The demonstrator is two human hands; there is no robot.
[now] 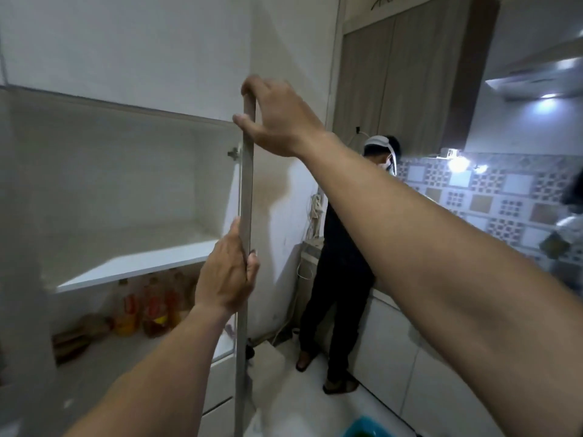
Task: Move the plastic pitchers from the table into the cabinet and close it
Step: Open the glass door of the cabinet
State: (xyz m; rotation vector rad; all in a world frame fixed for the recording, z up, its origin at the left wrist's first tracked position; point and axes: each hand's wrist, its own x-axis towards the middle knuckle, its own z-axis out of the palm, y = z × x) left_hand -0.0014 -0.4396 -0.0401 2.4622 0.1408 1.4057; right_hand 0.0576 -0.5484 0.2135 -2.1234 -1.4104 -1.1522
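A white cabinet (132, 171) stands open in front of me, its upper shelf (138, 263) bare. Its door (247, 197) is seen edge-on, swung out toward me. My right hand (277, 118) grips the door's top corner. My left hand (225, 272) holds the same door edge lower down, fingers wrapped round it. No plastic pitcher or table shows in this view.
Several oil bottles (151, 307) and brown packets (75, 335) sit on the lower shelf. A person in dark clothes (344, 257) stands at the counter to the right. A blue-green basin (366, 427) lies on the floor at the bottom. Tall wooden cupboards (407, 70) hang behind.
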